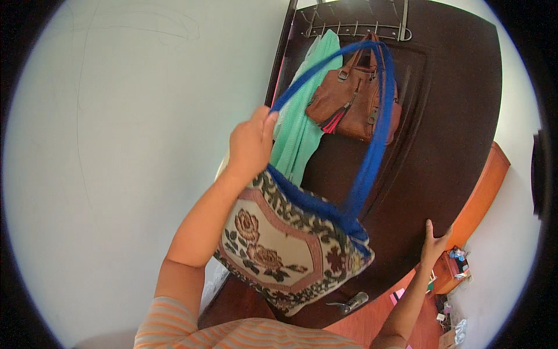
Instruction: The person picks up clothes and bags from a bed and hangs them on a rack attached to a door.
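My left hand (253,139) grips one side of the blue strap of a floral tapestry tote bag (270,253). The bag hangs tilted below the hand, and its strap loops up across a brown leather handbag (348,104) with a red and black tassel. That handbag and a mint green cloth (301,126) hang from a metal hook rack (357,30) on a dark wooden door (453,113). At the door's right edge, my right hand (438,242) rests with its thumb apart from the fingers; part of it is hidden behind the edge.
A metal door handle (348,302) is low on the door, near the bag's bottom corner. A pale wall (130,131) stands at the left. Beyond the door's right edge are an orange-brown wooden headboard or panel (479,192), a small cabinet (447,275) with items on it, and a reddish floor (418,318).
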A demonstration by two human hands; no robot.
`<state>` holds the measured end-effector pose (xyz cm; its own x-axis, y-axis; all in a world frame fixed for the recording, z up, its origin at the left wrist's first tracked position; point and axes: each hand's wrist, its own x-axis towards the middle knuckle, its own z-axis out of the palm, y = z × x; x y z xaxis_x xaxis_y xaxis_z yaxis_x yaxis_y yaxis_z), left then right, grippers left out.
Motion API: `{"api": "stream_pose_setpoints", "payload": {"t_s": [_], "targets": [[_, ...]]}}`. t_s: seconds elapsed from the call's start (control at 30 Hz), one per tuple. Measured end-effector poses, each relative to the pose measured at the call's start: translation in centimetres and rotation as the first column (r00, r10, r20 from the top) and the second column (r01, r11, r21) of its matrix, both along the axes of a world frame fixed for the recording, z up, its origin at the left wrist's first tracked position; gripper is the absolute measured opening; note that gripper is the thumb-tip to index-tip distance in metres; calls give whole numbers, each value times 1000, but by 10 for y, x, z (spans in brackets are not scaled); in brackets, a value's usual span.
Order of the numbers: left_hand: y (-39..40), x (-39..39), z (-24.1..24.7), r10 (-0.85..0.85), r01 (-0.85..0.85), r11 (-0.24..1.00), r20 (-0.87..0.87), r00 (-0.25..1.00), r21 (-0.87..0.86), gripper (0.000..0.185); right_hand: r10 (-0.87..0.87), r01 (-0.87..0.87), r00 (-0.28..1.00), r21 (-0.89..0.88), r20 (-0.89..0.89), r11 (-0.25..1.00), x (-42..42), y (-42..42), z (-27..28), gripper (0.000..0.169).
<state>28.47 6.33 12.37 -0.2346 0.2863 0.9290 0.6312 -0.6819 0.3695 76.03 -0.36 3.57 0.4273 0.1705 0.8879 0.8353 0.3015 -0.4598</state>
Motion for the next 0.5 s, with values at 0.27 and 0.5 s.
{"api": "stream_pose_setpoints", "payload": {"t_s": [0.27,0.5], "targets": [[-26,-3,30,163,-163,987,7,987,-4,29,156,-155,987,22,-31,988,82,-15,-19,58],[-19,-25,-21,201,-205,978,94,975,46,30,217,-217,975,13,-39,976,133,-19,-98,61]]}}
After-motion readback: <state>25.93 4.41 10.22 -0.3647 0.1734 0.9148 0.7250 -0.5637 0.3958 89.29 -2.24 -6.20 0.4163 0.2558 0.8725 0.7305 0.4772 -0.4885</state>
